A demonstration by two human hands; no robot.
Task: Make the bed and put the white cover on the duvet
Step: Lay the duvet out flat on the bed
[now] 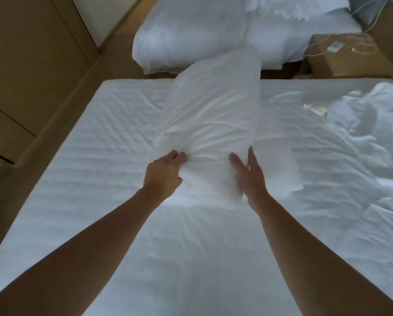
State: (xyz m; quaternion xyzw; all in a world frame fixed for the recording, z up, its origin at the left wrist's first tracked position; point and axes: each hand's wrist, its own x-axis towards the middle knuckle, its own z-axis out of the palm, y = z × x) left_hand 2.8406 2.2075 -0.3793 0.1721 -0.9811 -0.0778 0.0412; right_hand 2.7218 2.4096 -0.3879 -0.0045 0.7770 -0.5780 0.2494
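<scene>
Little looks done; left hand [165, 172] grips the white bundle [211, 115] on the bed [99, 156]; right hand [251, 176] lies flat against it; cover not yet on.

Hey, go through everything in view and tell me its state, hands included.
left hand, gripping the pillow's near end
right hand, open, fingers straight beside the pillow
pillow, wrinkled, near end bunched
bed sheet, spread flat, lightly creased
white bedding, crumpled on the bed's right side
second bed, covered in white
</scene>
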